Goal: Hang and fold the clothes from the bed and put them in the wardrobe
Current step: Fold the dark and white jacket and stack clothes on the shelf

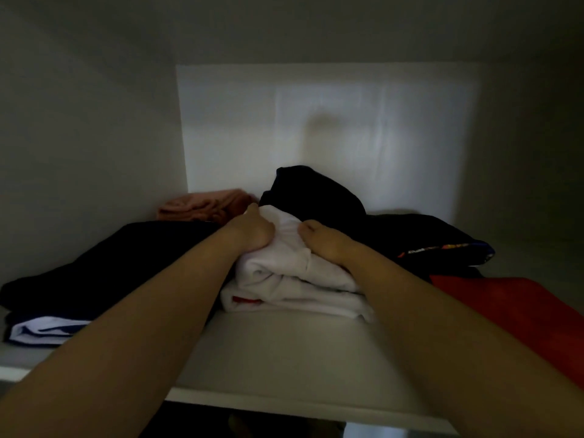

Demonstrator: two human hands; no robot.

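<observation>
The folded white garment (pixel 294 279) sits mid-frame on the wardrobe shelf (pixel 284 358); the left hand (pixel 252 232) curls its fingers into the top fold; the right hand (pixel 322 245) grips the cloth beside it; a dark garment (pixel 110 263) lies left, a red garment (pixel 521 311) lower right.

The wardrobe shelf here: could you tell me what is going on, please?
A person's left hand and right hand both grip a folded white garment lying on the wardrobe shelf. Dark folded clothes lie to its left, a dark garment behind it, a pink garment at the back, a red garment on the right.
</observation>
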